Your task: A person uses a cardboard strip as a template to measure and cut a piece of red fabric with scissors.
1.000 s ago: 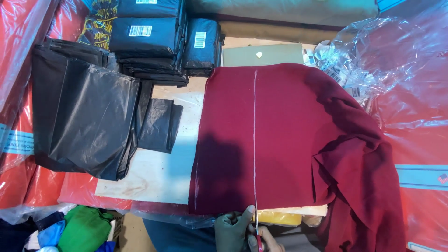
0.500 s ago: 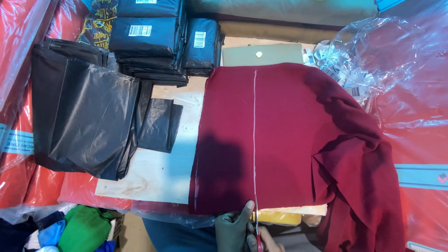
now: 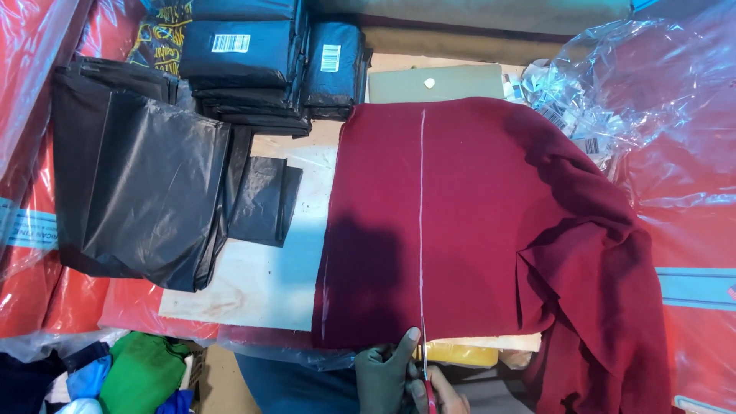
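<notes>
I am starting the cut — my scissors (image 3: 426,376) are biting only the near hem of the cloth (image 3: 460,230), right grip (image 3: 445,392) clamped on their handles. My left hand (image 3: 383,376), beside them, is pressing the hem; the chalk line (image 3: 422,215) ahead lies uncut.

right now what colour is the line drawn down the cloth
White, a thin chalk-like line down the dark red cloth; head view.

Can't see much of the right hand (image 3: 448,395), tucked behind the scissors (image 3: 425,368) and cut off at the bottom edge.
</notes>
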